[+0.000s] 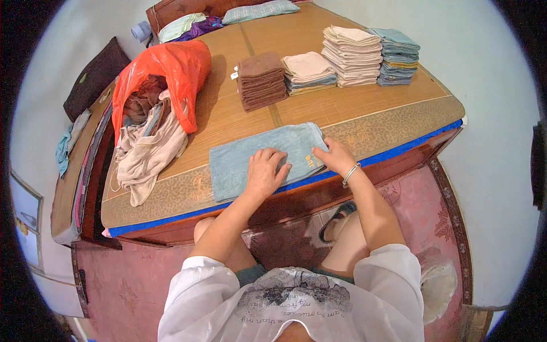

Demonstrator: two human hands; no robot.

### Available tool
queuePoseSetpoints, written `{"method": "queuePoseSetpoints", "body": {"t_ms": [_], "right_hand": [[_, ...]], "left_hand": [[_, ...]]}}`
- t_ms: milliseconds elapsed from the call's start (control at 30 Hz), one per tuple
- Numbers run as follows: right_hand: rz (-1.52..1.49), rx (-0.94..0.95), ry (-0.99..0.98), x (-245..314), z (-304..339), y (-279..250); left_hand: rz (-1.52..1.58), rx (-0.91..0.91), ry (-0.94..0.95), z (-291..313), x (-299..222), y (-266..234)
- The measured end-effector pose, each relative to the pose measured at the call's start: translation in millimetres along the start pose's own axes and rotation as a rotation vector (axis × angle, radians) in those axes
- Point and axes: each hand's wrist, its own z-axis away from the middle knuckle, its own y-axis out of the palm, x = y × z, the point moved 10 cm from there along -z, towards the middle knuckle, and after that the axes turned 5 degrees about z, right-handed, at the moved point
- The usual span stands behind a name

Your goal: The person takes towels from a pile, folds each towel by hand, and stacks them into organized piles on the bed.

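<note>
A light blue towel (231,168), folded into a rectangle with small yellow lettering near its right end, lies at the front edge of the bed. My left hand (265,171) rests on the middle of it, fingers spread and slightly bent. At the towel's right end, my right hand (337,158) pinches the edge, thumb on top and the other fingers partly hidden. A bracelet circles the right wrist. Beyond the towel stand neat stacks: brown towels (262,85), a low stack topped with a cream towel (310,67), a tall cream stack (352,57) and a blue stack (397,60).
To the left, an open red plastic bag (194,62) spills crumpled cream towels (145,154) onto the woven bed mat (228,117). A checked pillow (259,11) and a purple cloth (199,27) lie at the far end. A whitish bag (440,288) sits on the pink floor.
</note>
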Motion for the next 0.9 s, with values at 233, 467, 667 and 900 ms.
{"method": "queuePoseSetpoints", "body": {"t_ms": [233,467,667,900], "right_hand": [[-0.31,-0.269,-0.319,61,20,-17],[0.087,-0.295,-0.674,155,72,12],[0.224,-0.31,-0.999,193,102,66],[0.233,-0.287,-0.861,182,88,60]], "left_hand": [[0.439,-0.006,-0.247,-7,33,9],[1.509,0.14,-0.964,1,60,33],[1.182,-0.033,-0.975,22,116,-9],[1.198,-0.259,-0.937,50,148,-55]]}}
